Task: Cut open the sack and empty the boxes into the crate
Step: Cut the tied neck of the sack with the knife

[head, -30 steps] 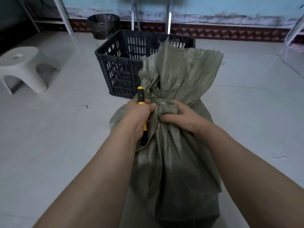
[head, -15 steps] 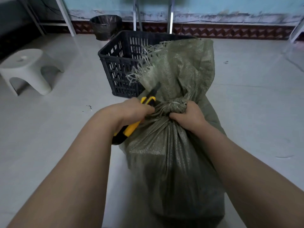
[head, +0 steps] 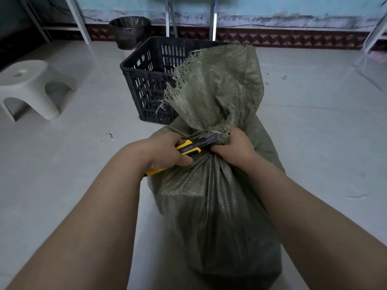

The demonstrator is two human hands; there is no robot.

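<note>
A green woven sack (head: pixel 211 197) stands upright on the floor, tied at the neck with a pale string (head: pixel 215 131); its frayed top flops up above the tie. My right hand (head: pixel 234 147) grips the gathered neck just under the knot. My left hand (head: pixel 165 150) holds a yellow and black utility knife (head: pixel 192 146), its dark front end laid sideways against the neck at the string. The black slatted crate (head: pixel 146 80) sits right behind the sack, partly hidden by it. The sack hides whatever it holds.
A white plastic stool (head: pixel 29 86) stands on the floor at the left. A dark waste bin (head: pixel 129 31) sits by the back wall, with metal frame legs (head: pixel 213 21) on either side. Pale tiled floor surrounds the sack.
My left hand has swung the knife from upright beside the neck to lying sideways, its tip now against the tied string. My right hand stays on the neck. The sack top has flopped rightwards.
</note>
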